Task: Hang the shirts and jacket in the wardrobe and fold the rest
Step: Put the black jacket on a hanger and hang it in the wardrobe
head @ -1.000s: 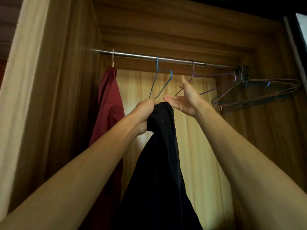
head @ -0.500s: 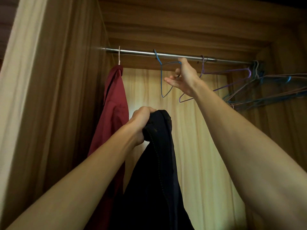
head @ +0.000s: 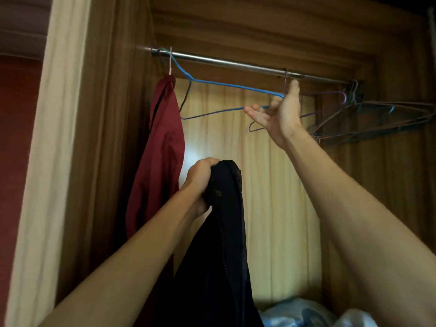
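Note:
My left hand (head: 200,175) grips the top of a black garment (head: 224,232), which hangs down below the wardrobe rail (head: 236,63). My right hand (head: 280,114) is raised just under the rail and holds the right end of a blue wire hanger (head: 224,84). The hanger is turned broadside, and its hook sits on the rail at the far left. A dark red shirt (head: 162,142) hangs from a pale hanger at the rail's left end.
A purple wire hanger (head: 330,93) and a bunch of several wire hangers (head: 377,119) crowd the rail's right end. The wardrobe's wooden side wall (head: 113,138) stands close on the left. Pale blue fabric (head: 295,312) lies at the bottom.
My right hand rose from the garment to the rail and took hold of the blue hanger, which swung wide with its hook sliding left. My left hand lowered the black garment.

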### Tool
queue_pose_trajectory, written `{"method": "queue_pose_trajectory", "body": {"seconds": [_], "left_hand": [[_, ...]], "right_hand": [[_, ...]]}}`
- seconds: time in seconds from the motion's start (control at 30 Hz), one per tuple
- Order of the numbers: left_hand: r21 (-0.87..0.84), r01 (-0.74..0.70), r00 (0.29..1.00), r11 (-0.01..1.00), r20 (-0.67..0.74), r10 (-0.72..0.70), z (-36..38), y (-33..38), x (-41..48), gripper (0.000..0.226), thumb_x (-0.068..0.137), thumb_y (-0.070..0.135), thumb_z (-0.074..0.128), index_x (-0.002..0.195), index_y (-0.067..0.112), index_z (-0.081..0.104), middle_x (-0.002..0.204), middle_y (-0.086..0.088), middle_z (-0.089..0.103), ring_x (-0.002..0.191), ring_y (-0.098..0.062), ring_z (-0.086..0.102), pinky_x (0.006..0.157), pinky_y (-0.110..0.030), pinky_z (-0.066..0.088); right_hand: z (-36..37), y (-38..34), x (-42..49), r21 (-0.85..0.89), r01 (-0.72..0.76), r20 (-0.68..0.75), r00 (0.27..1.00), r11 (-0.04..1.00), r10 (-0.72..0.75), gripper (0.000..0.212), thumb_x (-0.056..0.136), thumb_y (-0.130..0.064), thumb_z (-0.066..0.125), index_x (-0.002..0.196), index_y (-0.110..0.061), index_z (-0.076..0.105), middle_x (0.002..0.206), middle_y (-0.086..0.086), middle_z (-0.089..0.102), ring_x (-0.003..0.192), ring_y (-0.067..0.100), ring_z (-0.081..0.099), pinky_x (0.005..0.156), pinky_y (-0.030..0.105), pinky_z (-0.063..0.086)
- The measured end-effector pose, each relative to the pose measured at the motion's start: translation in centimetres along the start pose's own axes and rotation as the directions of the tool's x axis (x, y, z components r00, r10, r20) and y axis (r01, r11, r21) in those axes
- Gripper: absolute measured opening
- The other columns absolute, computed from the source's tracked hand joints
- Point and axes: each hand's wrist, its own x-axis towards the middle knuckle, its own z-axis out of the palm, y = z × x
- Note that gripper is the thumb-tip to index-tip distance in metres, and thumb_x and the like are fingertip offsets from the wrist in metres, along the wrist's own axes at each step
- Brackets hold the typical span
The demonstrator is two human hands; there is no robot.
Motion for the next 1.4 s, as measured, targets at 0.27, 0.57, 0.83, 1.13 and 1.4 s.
{"method": "queue_pose_trajectory", "body": {"seconds": [0.27, 0.57, 0.83, 1.13, 1.4], "left_hand": [[-0.047, 0.193, 0.978, 0.980, 0.089, -0.189, 2.5, -4.7, -5.5, 0.024, 0.098, 0.021, 0.050, 0.086, 0.005, 0.063, 0.042, -0.003, 0.061, 0.032, -0.013, 0.057, 0.030, -0.015, 0.039], [0.188, 0.311, 0.899, 0.932, 0.259, -0.353, 7.0, -12.8, -11.1, 0.079, 0.064, 0.084, 0.056, 0.109, 0.020, 0.062, 0.105, -0.007, 0.071, 0.094, -0.025, 0.068, 0.095, -0.041, 0.052], [0.288, 0.137, 0.931, 0.948, 0.289, -0.223, 12.2, -16.7, -15.9, 0.024, 0.102, 0.035, 0.046, 0.106, 0.016, 0.061, 0.098, -0.002, 0.055, 0.092, -0.022, 0.054, 0.071, -0.029, 0.038], [0.336, 0.161, 0.871, 0.928, 0.394, -0.294, 14.6, -18.4, -19.8, 0.036, 0.095, 0.035, 0.060, 0.119, 0.011, 0.072, 0.122, -0.008, 0.068, 0.116, -0.026, 0.061, 0.108, -0.037, 0.043], [0.438, 0.084, 0.754, 0.895, 0.560, -0.345, 14.4, -20.6, -22.9, 0.052, 0.067, 0.047, 0.067, 0.098, 0.007, 0.077, 0.106, -0.006, 0.076, 0.106, -0.022, 0.069, 0.102, -0.037, 0.044]], "right_hand": [[-12.3, -0.4, -14.9, 0.072, -0.080, -0.251, 0.963, 0.994, 0.096, 0.062, 0.097, -0.068, 0.023, 0.067, -0.016, 0.035, 0.071, 0.011, 0.043, 0.049, 0.020, 0.063, 0.047, 0.024, 0.054], [-25.9, -1.5, -31.0, 0.499, -0.377, -0.106, 0.867, 0.780, 0.486, 0.064, 0.095, -0.048, 0.030, 0.051, -0.003, 0.047, 0.080, 0.016, 0.051, 0.061, 0.028, 0.064, 0.053, 0.033, 0.057], [-28.6, -6.2, -42.0, 0.069, -0.489, -0.304, 0.820, 0.869, 0.486, 0.079, 0.089, -0.079, 0.018, 0.050, -0.014, 0.040, 0.115, 0.028, 0.067, 0.110, 0.036, 0.066, 0.088, 0.037, 0.057], [-30.1, -13.3, -44.5, -0.022, -0.487, 0.031, 0.872, 0.873, 0.488, 0.075, 0.096, -0.059, 0.045, 0.136, 0.004, 0.054, 0.160, 0.033, 0.004, 0.152, 0.041, 0.001, 0.124, 0.050, -0.001], [-32.8, -12.9, -41.3, -0.220, -0.697, 0.161, 0.664, 0.682, 0.730, 0.082, 0.092, -0.055, 0.057, 0.152, -0.004, 0.032, 0.098, 0.018, 0.068, 0.069, 0.022, 0.070, 0.085, 0.039, 0.053]]}}
